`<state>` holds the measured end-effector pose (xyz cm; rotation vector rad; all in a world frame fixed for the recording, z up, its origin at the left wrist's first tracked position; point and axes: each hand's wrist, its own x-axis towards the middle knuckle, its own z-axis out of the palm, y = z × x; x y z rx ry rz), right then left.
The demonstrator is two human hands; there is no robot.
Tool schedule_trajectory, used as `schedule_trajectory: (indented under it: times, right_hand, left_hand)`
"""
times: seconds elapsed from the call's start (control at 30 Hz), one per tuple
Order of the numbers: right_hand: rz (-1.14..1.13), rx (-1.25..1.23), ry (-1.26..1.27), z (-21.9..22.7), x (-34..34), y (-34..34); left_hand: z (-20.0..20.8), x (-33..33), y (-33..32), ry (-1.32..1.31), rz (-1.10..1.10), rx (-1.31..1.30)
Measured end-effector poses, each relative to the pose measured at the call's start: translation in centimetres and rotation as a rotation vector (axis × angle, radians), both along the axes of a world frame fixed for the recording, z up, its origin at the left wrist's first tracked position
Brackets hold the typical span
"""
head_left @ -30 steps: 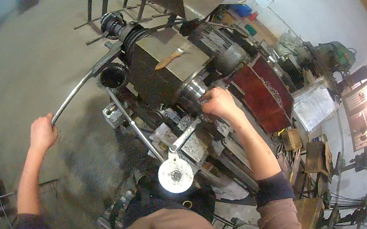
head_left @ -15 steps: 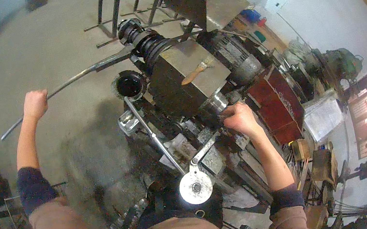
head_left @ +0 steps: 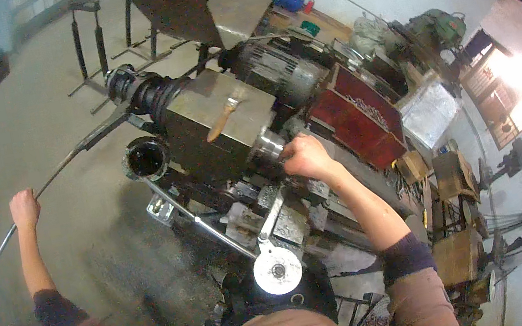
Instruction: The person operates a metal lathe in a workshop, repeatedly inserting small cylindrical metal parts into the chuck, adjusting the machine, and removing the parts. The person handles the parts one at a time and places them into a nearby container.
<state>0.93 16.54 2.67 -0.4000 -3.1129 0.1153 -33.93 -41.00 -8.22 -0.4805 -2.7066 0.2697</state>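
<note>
Lever [head_left: 59, 169] in left hand [head_left: 25, 209], right hand [head_left: 307, 157] at collar [head_left: 266, 146]

Nearest is a white disc [head_left: 277, 271]. Past it, the person's right hand is curled against the end of the shiny collar; what, if anything, its fingers hold is hidden. Out to the left, the left hand is closed around the lever, short of its free end; from there the lever slants up toward a ringed shaft [head_left: 151, 93]. The collar juts from the housing [head_left: 197, 97], and a brush [head_left: 220, 121] lies on top of that. Behind sits a motor [head_left: 278, 72], with a red box [head_left: 352, 122] to its right. Farthest right, a window [head_left: 507, 91] glares.
</note>
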Motion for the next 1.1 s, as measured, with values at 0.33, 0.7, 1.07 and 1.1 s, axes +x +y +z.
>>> schedule_trajectory:
  times: [0.33, 0.7, 1.07, 1.1]
  right_hand:
    - [-0.027, -0.07, 0.526, 1.9, 13.7, 1.0]
    - [-0.805, -0.056, 0.374, -2.3, 39.5, 5.1]
    - [-1.398, 0.128, -0.312, -10.2, 69.5, 12.3]
    - [-1.394, -0.02, -0.082, -10.8, 70.8, 11.4]
  left_hand:
    - [-17.3, 9.7, 20.4, -0.849, 0.047, 0.737]
    - [-17.8, 8.7, 26.0, -0.469, -0.275, 0.029]
    - [-11.4, 12.8, 23.6, -0.832, -0.128, 1.244]
    - [-10.4, 13.2, 24.1, -0.836, -0.12, 1.365]
